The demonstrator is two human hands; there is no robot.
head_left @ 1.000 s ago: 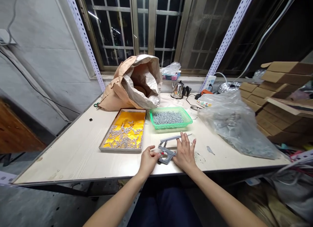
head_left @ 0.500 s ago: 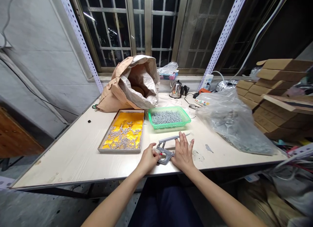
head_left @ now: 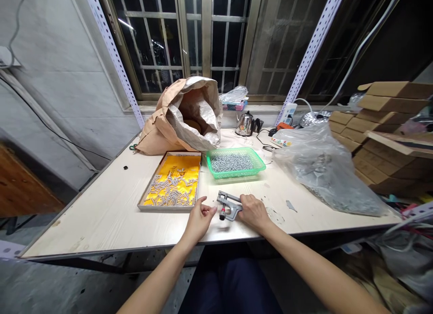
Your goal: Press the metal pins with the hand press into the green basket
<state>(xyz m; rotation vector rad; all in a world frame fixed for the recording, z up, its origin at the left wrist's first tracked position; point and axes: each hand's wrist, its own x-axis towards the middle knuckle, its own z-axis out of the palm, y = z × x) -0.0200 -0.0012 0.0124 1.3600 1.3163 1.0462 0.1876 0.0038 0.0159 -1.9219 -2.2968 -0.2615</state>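
Observation:
My right hand (head_left: 253, 212) is closed around the handles of grey snap pliers (head_left: 231, 206), raised slightly with the jaw end turned toward my left hand. At that end show a red bit and a black round knob. My left hand (head_left: 200, 218) is just left of the jaws and apart from them. Its fingertips are drawn together in a pinch; whatever sits between them is too small to make out. Behind my left hand lies a shallow box (head_left: 169, 209) with yellow lining and many small metal pieces. A green basket (head_left: 233, 173) full of small metal pieces stands beyond the pliers.
A large open paper sack (head_left: 158, 129) lies at the back left. A steel kettle (head_left: 245, 124) stands near the window. On the right are a clear plastic bag (head_left: 324, 169) and stacked cardboard boxes (head_left: 385, 138). A grey scrap (head_left: 291, 206) lies right of my hand.
My left hand has come away from the pliers, moving slightly left. My right hand has gone from flat, spread fingers to a grip round the handles, and the pliers have closed and tilted.

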